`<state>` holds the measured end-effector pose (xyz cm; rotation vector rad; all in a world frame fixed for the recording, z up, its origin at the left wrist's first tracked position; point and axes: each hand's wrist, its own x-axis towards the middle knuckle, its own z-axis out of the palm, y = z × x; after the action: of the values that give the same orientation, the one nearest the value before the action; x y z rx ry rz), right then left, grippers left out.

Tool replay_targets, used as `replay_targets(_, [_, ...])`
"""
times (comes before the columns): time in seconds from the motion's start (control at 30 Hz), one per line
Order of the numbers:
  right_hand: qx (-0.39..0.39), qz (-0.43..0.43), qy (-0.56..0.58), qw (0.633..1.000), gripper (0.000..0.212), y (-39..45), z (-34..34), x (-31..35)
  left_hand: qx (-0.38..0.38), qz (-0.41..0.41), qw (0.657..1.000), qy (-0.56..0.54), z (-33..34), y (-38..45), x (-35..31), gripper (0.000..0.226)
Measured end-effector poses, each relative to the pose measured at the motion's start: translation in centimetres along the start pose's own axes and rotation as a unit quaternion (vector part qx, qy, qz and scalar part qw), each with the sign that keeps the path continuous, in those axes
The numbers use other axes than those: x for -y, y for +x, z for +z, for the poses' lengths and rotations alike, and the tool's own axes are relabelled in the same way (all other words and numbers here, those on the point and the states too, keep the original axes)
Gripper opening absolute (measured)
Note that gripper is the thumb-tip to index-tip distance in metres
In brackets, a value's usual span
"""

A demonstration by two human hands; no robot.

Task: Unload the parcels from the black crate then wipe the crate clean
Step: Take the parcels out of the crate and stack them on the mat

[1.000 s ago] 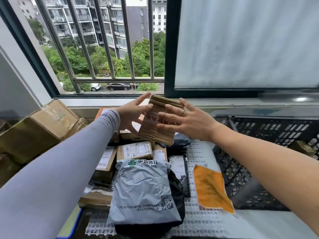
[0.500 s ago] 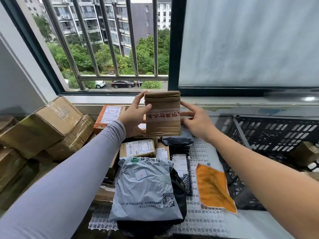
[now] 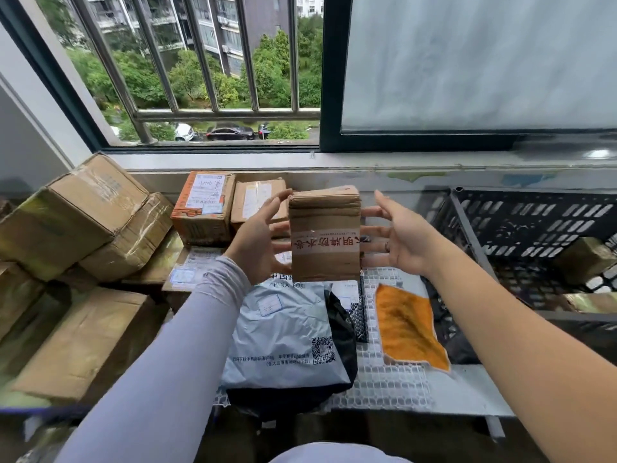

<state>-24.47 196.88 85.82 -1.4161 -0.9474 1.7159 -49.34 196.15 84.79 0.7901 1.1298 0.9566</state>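
A small brown parcel (image 3: 325, 238) with a white tape band of red print is held upright in the air over the pile of unloaded parcels. My left hand (image 3: 257, 238) grips its left side, thumb at the top edge and fingers behind. My right hand (image 3: 397, 238) is beside its right edge with fingers straight and spread, the tips at or just behind the parcel. The black crate (image 3: 534, 218) stands to the right, with at least one brown parcel (image 3: 584, 259) inside it. An orange cloth (image 3: 410, 325) lies flat on the white mesh surface next to the crate.
A grey China Post mailer bag (image 3: 283, 329) lies on a black bag below the held parcel. Taped cardboard boxes (image 3: 83, 208) are stacked at the left, and two smaller boxes (image 3: 203, 205) stand against the window sill. A barred window is behind.
The parcel has come a little lower and nearer, now over the pile. My right hand has loosened from it and its fingers are spread straight; my left hand still grips it.
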Motion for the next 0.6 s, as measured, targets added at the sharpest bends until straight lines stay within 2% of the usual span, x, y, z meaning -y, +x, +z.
replay_targets(0.1, [-0.042, -0.004, -0.023, 0.999, 0.046, -0.2, 0.5, -1.5, 0.005, 0.002, 1.000, -0.018, 0.2, -0.4, 1.7, 0.029])
replay_targets(0.2, [-0.038, -0.013, -0.022, 0.999, 0.037, -0.1, 0.5, -2.3, 0.007, 0.012, 1.000, -0.026, 0.1, -0.6, 2.8, 0.021])
replay_targets(0.3, [-0.017, -0.033, 0.027, 0.999, 0.022, -0.1, 0.0, -2.8, 0.003, 0.026, 0.998, -0.056, 0.2, -0.7, 2.9, 0.012])
replay_targets(0.37, [0.001, -0.044, 0.057, 0.997, 0.031, -0.2, -0.2, -3.1, -0.009, 0.038, 0.996, -0.077, 0.1, -0.5, 2.9, 0.008])
replay_targets(0.43, [0.008, -0.046, 0.074, 0.996, 0.043, -0.3, -0.2, -3.3, -0.017, 0.036, 0.996, -0.084, 0.0, -0.2, 2.8, 0.019])
replay_targets(0.6, [-0.012, -0.039, 0.122, 0.992, 0.014, -0.3, -0.6, -3.5, -0.023, 0.008, 0.999, -0.047, 0.1, 0.0, 2.8, 0.039])
